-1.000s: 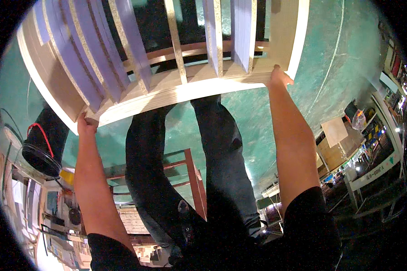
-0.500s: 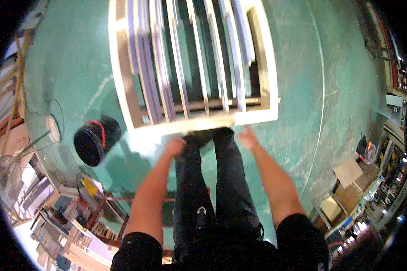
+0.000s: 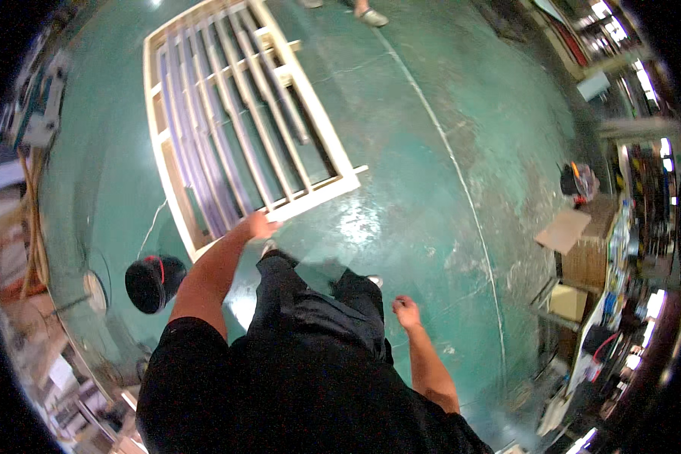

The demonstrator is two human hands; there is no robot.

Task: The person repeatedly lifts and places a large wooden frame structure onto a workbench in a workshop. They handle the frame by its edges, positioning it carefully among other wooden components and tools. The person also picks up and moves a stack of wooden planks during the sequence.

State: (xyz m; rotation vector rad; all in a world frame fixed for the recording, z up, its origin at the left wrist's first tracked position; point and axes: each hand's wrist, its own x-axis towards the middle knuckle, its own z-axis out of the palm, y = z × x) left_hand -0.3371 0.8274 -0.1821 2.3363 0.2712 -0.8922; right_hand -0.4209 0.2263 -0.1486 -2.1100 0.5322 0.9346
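A large pale wooden frame (image 3: 250, 216) lies on the green floor at the upper left, with several long slats (image 3: 246, 125) inside it; some look purplish along their sides. My left hand (image 3: 259, 225) shows in front of the frame's near rail, its blurred fingers loosely stretched to the right. Whether it touches the rail I cannot tell. Lower and to the right, my right hand (image 3: 406, 312) hangs over the floor with its fingers curled in. Nothing shows in it.
A black bucket (image 3: 145, 286) with a red handle stands left of the frame. Another person's shoe (image 3: 372, 17) is at the top. Along the right run a cluttered bench, a cardboard piece (image 3: 563, 231) and a wooden box (image 3: 586, 261). A round-based stand (image 3: 94, 291) is far left.
The view has swung right, so the frame now sits further left and shows more of its length. My right hand has dropped away from the frame and curled; my left has shifted left.
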